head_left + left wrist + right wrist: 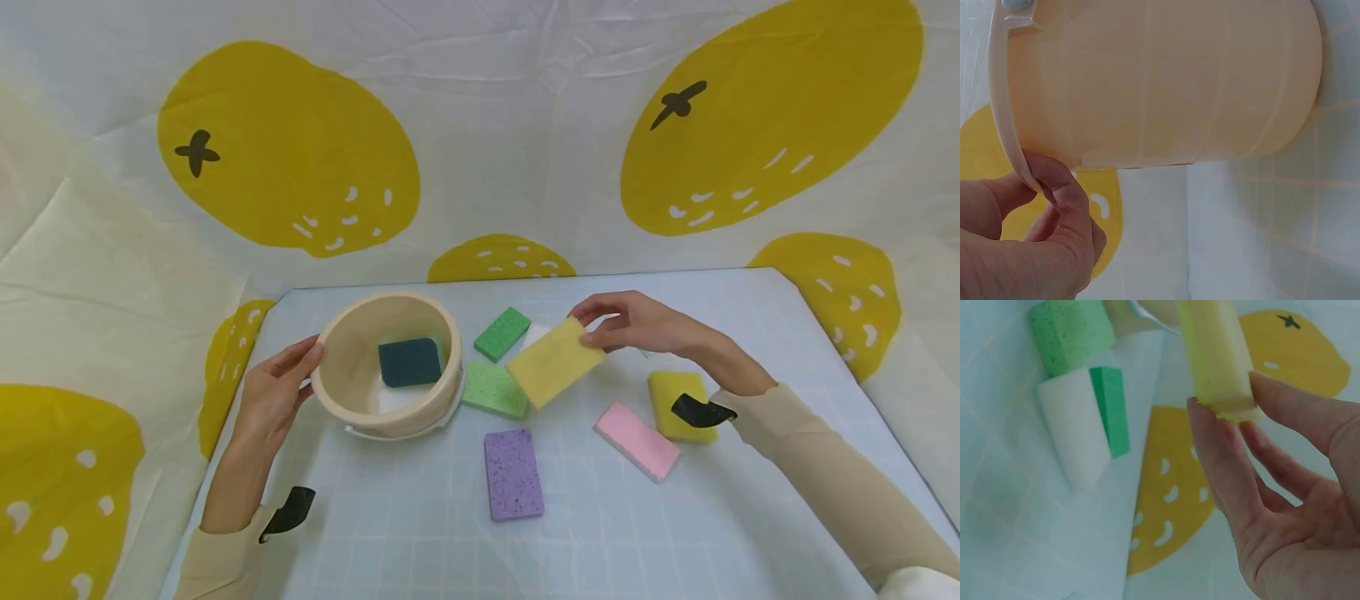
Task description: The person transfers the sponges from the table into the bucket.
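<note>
My left hand (273,387) pinches the rim of a cream bucket (348,408) between thumb and fingers; the left wrist view shows the thumb on one side of the rim and the fingers on the other. Inside the bucket lies a sponge with a dark face (410,362). A pale yellow sponge (557,362) hangs in the air right of the bucket, its upper right end pinched by my right hand (626,323). Below it on the table are a light green sponge (495,390), a darker green sponge (502,333) and a white sponge (1074,428), partly hidden in the head view.
On the pale blue checked table (405,533) lie a purple sponge (513,475) in front, a pink sponge (637,440) and another yellow sponge (667,392) at the right, partly under the right forearm. A lemon-patterned cloth (510,167) rises behind and beside the table.
</note>
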Action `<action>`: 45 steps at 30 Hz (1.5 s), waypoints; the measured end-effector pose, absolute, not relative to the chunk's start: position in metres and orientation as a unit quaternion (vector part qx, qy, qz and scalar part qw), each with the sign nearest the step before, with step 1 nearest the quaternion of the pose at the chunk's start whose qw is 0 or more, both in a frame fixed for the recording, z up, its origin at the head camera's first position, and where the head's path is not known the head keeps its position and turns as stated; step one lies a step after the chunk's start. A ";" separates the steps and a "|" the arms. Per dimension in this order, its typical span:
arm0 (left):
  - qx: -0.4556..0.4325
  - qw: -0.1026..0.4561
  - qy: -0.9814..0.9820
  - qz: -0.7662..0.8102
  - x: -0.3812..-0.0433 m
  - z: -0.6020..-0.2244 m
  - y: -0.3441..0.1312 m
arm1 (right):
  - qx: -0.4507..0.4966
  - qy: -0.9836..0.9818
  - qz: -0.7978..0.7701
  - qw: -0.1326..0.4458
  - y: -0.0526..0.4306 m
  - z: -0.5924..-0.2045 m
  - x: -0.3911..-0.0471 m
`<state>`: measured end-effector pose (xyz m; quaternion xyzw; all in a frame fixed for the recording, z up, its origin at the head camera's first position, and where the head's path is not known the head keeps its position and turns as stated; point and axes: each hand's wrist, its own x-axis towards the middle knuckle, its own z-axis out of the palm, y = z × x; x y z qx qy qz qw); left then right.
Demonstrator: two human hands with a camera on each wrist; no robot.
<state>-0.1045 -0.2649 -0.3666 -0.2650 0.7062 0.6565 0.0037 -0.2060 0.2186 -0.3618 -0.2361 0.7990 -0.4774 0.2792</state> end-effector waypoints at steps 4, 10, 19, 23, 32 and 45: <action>-0.267 0.004 0.706 0.656 -0.105 -0.367 -0.266 | -0.246 0.803 -0.470 0.272 0.212 -0.350 -0.210; -0.264 0.004 0.704 0.660 -0.104 -0.367 -0.266 | -0.256 0.799 -0.475 0.266 0.200 -0.332 -0.214; -0.261 0.003 0.705 0.659 -0.105 -0.368 -0.266 | -0.251 0.783 -0.506 0.261 0.177 -0.311 -0.219; -0.264 0.002 0.704 0.660 -0.105 -0.368 -0.265 | -0.264 0.778 -0.509 0.256 0.167 -0.305 -0.224; -0.266 0.001 0.705 0.657 -0.104 -0.367 -0.265 | -0.279 0.777 -0.503 0.256 0.141 -0.286 -0.226; -0.266 0.001 0.710 0.652 -0.103 -0.366 -0.264 | -0.293 0.758 -0.524 0.256 0.102 -0.286 -0.236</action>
